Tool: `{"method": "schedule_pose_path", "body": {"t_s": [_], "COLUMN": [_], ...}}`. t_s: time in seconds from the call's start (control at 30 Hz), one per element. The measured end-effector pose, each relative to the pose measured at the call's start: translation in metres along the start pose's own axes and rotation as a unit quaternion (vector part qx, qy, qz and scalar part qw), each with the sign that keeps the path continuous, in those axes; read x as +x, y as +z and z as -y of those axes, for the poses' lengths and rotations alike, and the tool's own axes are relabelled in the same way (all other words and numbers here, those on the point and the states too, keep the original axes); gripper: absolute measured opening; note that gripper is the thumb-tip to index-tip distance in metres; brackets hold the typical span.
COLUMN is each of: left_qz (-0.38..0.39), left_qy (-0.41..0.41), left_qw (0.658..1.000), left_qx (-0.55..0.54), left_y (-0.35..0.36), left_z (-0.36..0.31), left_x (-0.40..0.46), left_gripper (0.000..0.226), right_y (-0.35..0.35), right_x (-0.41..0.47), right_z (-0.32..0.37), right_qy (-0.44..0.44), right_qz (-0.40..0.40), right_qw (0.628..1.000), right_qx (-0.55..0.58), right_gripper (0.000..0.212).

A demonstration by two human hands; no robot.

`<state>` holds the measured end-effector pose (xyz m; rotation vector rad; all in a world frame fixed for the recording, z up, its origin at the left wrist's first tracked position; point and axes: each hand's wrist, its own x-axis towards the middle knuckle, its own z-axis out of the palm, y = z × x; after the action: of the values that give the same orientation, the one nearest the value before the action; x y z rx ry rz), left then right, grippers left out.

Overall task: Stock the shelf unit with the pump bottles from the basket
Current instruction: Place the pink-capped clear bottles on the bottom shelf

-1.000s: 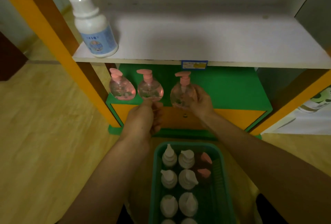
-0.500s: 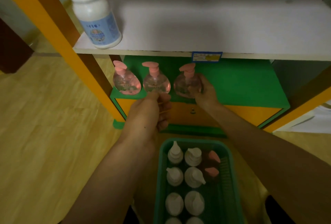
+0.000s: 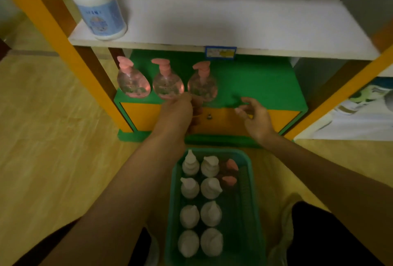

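Both hands hang in front of the green lower shelf [image 3: 255, 78]. Left hand [image 3: 177, 112] shows only its back, knuckles level with the shelf's front lip; its fingers curl out of sight just below the middle and right pink pump bottles, so whether it touches or holds either one cannot be told. Right hand [image 3: 254, 114] is apart from everything, fingers loosely bent and spread, holding nothing, before the orange drawer front [image 3: 225, 121].

Three pink pump bottles stand in a row at the left front of the green shelf: left bottle [image 3: 133, 83], middle bottle [image 3: 168, 85], right bottle [image 3: 203, 85], each just beside its neighbour. The middle bottle's base is covered by the left hand.

Right of the row, the green shelf is bare to its far edge. The white upper shelf [image 3: 234, 21] is bare too, apart from a white bottle with a blue label [image 3: 98, 12] at its left front corner, its top cut off by the frame.

The green basket [image 3: 253, 191] sits low in the middle, its near end cut off. Eight white pump bottles [image 3: 210, 189] fill its left two columns; two pink pump tops [image 3: 230, 172] show at the far right, their bodies too dark to make out. The motion blur softens all labels.
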<state>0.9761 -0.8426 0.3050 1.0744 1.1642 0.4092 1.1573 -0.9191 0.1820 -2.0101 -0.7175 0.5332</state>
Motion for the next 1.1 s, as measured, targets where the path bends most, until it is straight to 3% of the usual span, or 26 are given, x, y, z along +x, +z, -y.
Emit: {"method": "schedule_pose_path", "body": {"t_s": [0.2, 0.33, 0.4, 0.47, 0.6, 0.7, 0.77, 0.87, 1.0, 1.1], "left_qz": [0.017, 0.023, 0.054, 0.088, 0.145, 0.180, 0.187, 0.208, 0.219, 0.226], "left_qy": [0.001, 0.048, 0.098, 0.149, 0.188, 0.197, 0.198, 0.197, 0.237, 0.236], "left_qw": [0.997, 0.970, 0.928, 0.864, 0.752, 0.640, 0.587, 0.525, 0.461, 0.470], "left_qx": [0.080, 0.236, 0.354, 0.473, 0.615, 0.721, 0.763, 0.801, 0.827, 0.820], "left_y": [0.023, 0.042, 0.050, 0.058, 0.071, 0.083, 0.091, 0.097, 0.104, 0.109], "left_z": [0.027, 0.079, 0.110, 0.135, 0.179, 0.206, 0.219, 0.237, 0.258, 0.273], "left_x": [-0.001, 0.011, 0.020, 0.030, 0.056, 0.076, 0.087, 0.101, 0.115, 0.123], "left_gripper": [0.030, 0.030, 0.030, 0.023, 0.023, 0.035, 0.037, 0.041, 0.032, 0.027], "right_y": [-0.051, -0.059, -0.060, -0.058, -0.042, -0.016, 0.005, 0.034, 0.056, 0.063], "right_x": [-0.047, -0.065, -0.067, -0.064, -0.059, -0.062, -0.061, -0.057, -0.049, -0.040], "right_z": [-0.047, -0.080, -0.096, -0.119, -0.154, -0.161, -0.167, -0.187, -0.204, -0.217], "right_qy": [0.008, 0.032, 0.030, 0.026, 0.043, 0.099, 0.126, 0.129, 0.133, 0.130], "right_qz": [0.021, 0.040, 0.055, 0.061, 0.066, 0.137, 0.162, 0.178, 0.189, 0.184], "right_qw": [0.993, 0.987, 0.983, 0.980, 0.963, 0.965, 0.967, 0.965, 0.963, 0.964], "right_qx": [-0.114, -0.151, -0.171, -0.189, -0.259, -0.199, -0.150, -0.141, -0.140, -0.140], "right_gripper": [0.039, 0.043, 0.039, 0.033, 0.028, 0.036, 0.041, 0.051, 0.047, 0.052]}}
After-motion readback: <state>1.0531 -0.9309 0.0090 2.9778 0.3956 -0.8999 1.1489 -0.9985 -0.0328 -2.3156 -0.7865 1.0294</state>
